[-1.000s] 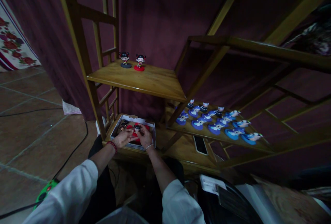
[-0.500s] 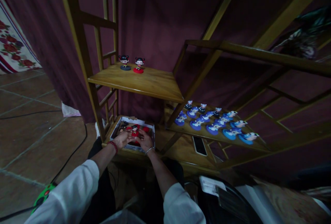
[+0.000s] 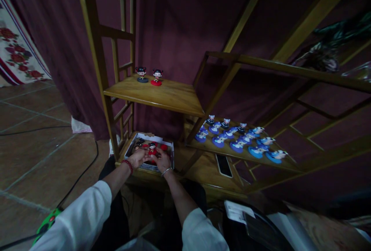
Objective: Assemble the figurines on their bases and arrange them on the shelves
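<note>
A small figurine [image 3: 152,148] with black hair and red clothing is upright between my hands, over an open white cardboard box [image 3: 171,154]. My left hand [image 3: 139,157] grips it from the left, fingers closed at its lower part. From the right, my right hand [image 3: 162,161] closes its fingers on the same figurine. More dark and red figurines [image 3: 140,142] lie in the box, partly covered by my hands. On the small shelf [image 3: 174,96] above stand two similar figurines, one on a dark base [image 3: 142,77] and one on a red base [image 3: 157,79].
Several blue and purple figurines [image 3: 237,144] stand in rows on the right shelf. Below them a phone [image 3: 224,165] lies on the lower board. Wooden posts [image 3: 100,61] frame the shelves. A green device [image 3: 48,222] with a cable is on the floor at left.
My view has shifted slightly, so the shelves appear a little lower. Both hands stay at the figurine over the box, with only slight movement.
</note>
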`<state>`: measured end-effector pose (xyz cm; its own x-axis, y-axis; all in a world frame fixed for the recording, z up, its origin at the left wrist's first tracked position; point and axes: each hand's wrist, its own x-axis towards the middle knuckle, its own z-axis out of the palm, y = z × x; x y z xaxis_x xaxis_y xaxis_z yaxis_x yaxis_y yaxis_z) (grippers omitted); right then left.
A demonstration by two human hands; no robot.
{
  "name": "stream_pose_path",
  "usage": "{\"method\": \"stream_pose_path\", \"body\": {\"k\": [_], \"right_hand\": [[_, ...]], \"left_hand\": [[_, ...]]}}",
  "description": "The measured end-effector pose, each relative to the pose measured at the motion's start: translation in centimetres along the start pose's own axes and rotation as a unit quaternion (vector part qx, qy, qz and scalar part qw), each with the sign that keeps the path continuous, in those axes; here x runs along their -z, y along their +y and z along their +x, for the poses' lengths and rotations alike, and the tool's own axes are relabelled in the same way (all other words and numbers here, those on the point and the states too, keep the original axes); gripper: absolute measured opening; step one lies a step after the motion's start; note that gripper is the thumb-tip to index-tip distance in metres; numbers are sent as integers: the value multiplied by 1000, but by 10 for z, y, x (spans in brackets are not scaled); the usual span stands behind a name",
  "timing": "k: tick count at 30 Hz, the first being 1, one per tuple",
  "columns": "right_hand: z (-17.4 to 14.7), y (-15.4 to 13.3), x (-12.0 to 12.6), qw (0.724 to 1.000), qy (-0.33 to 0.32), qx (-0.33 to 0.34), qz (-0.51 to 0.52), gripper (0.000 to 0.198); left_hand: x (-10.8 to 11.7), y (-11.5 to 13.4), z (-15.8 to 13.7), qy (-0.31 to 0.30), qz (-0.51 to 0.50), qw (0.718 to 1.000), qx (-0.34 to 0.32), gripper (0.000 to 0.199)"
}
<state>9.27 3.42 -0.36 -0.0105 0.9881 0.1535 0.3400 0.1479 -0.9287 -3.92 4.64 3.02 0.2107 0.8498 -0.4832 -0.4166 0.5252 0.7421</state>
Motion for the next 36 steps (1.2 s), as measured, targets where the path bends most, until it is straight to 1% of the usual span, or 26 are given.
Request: {"method": "stream_pose_path", "body": {"k": [4, 8, 12, 16, 20, 23, 26, 32, 36], "right_hand": [[-4, -8, -2, 1000, 14, -5, 9, 39], [-5, -15, -3, 999, 23, -18, 21, 40], [-6, -20, 0, 999, 37, -25, -6, 41], [-7, -24, 4, 999, 33, -21, -27, 40], [-7, -23, 6, 999, 26, -21, -14, 40], [-9, -23, 8, 999, 25, -25, -18, 41], [-10, -22, 9, 999, 20, -29, -19, 44], [-11, -22, 8, 1000, 12, -14, -14, 45], [-14, -31, 10, 999, 18, -5, -26, 43]], "left_hand": [[-4, 3, -5, 15, 6, 1000, -2, 15], [-8, 9, -10, 22, 27, 999, -3, 13], [-11, 15, -16, 11, 32, 999, -11, 9], [-13, 19, -22, 8, 37, 999, -16, 13], [-11, 20, -27, -14, 56, 998, -21, 15], [-5, 20, -30, -55, 76, 995, -27, 18], [0, 20, -33, -96, 103, 989, -35, 25], [1, 23, -43, -112, 168, 977, -65, 34], [-2, 24, -46, -95, 189, 974, -84, 37]]}}
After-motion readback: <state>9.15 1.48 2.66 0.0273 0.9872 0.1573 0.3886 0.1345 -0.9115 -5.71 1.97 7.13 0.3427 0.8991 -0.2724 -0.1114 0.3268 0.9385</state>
